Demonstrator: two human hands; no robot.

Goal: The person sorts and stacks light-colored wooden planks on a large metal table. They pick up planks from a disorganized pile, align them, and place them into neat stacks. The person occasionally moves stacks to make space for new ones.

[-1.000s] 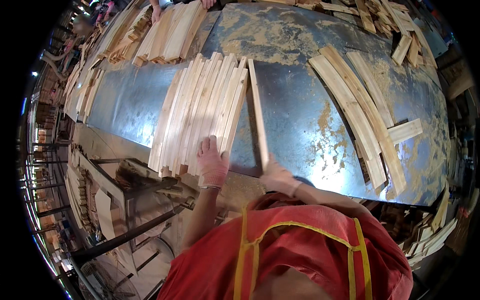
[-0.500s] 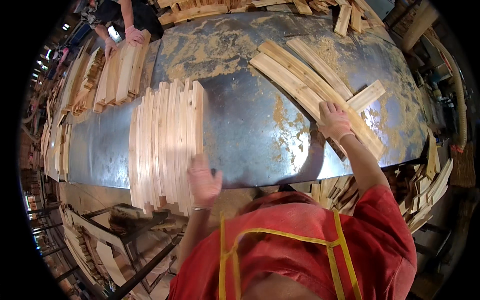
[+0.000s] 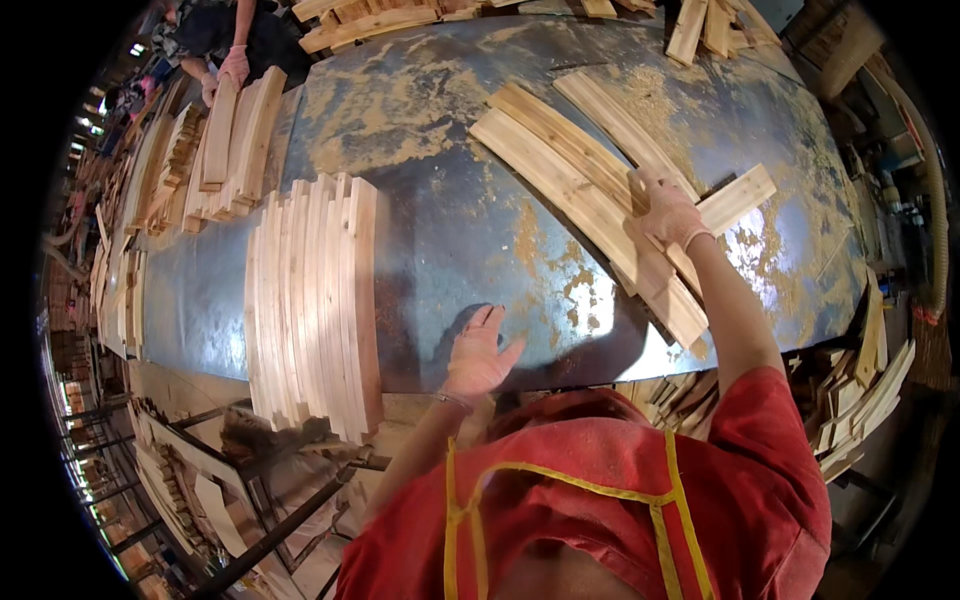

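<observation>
Several pale wooden boards (image 3: pixel 555 172) lie side by side at a slant on the right half of the metal-topped table (image 3: pixel 440 260). My right hand (image 3: pixel 672 212) lies over them, its fingers bent round the edge of a board; part of the wood is hidden beneath it. A shorter board (image 3: pixel 738 197) pokes out crosswise to the right of that hand. My left hand (image 3: pixel 478 358) hovers over the table's near edge with fingers spread, holding nothing. Left of it, a tight row of upright-edged boards (image 3: pixel 312 300) overhangs the near edge.
At the far left a co-worker's gloved hands (image 3: pixel 232 68) rest on another board stack (image 3: pixel 235 150). Sawdust (image 3: pixel 395 110) is scattered over the tabletop. Loose offcuts (image 3: pixel 850 390) are heaped at lower right. A dark metal frame (image 3: pixel 290 525) stands at lower left.
My left hand has left the side of the board row and moved right. My right hand has shifted slightly farther away, and the slanted boards' near ends have swung left.
</observation>
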